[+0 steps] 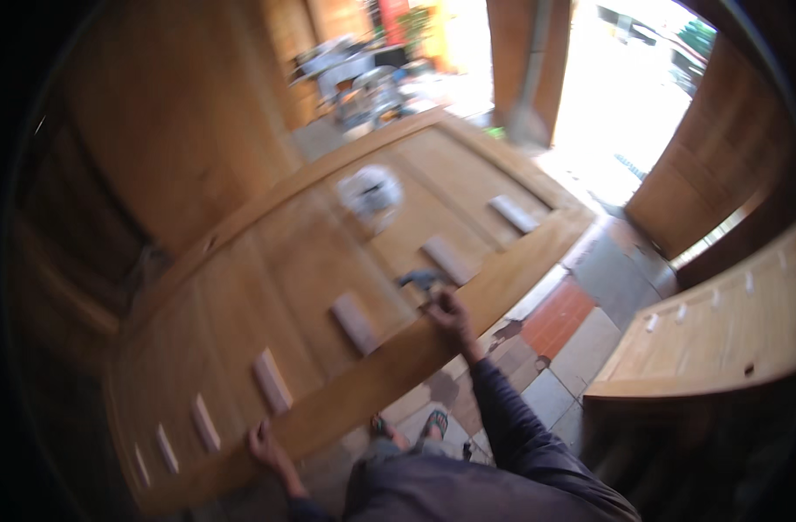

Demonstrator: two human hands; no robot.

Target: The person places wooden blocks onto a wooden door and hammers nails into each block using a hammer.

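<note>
A large wooden door [363,378] with recessed panels lies flat in front of me. A row of short wooden blocks [355,324] stands along its near side, several of them, spaced apart. My right hand [453,317] is closed on a dark grey tool that looks like a hammer [422,279], above the near rail; blur hides its details. My left hand [267,448] rests at the near edge farther left, fingers bent over the rail beside a block. Whether a small piece is between those fingers cannot be made out.
A whitish plastic container [369,193] sits on the door's panels. At right lies another wooden panel [711,339] with small pale blocks. Tall wooden boards [176,113] lean at left. Patchwork tiles [559,317] cover the floor. A cluttered work area [363,83] and a bright doorway are beyond.
</note>
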